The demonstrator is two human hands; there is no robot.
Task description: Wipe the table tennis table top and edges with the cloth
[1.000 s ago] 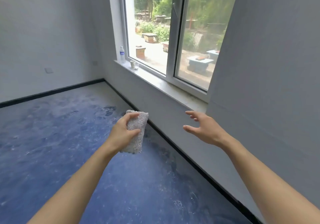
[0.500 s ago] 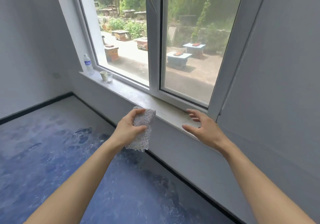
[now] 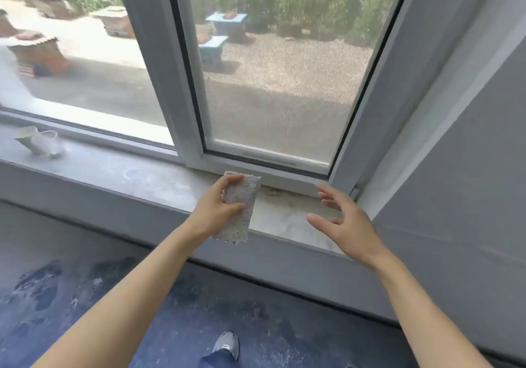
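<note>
Cloth (image 3: 241, 221) gripped in left hand (image 3: 217, 211) over the windowsill (image 3: 142, 174), right hand (image 3: 344, 225) loose, empty; no table in sight, wiping looks unstarted.

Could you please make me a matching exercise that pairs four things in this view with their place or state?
Things
1. folded pale grey nubbly cloth
2. two small cups, one green, one clear
3. grey sneaker
4. right hand

Place or state
A. on the mottled blue floor
B. fingers spread, holding nothing
C. gripped by the left hand
D. far left on the grey stone windowsill

Pairs: 1-C, 2-D, 3-A, 4-B
</note>
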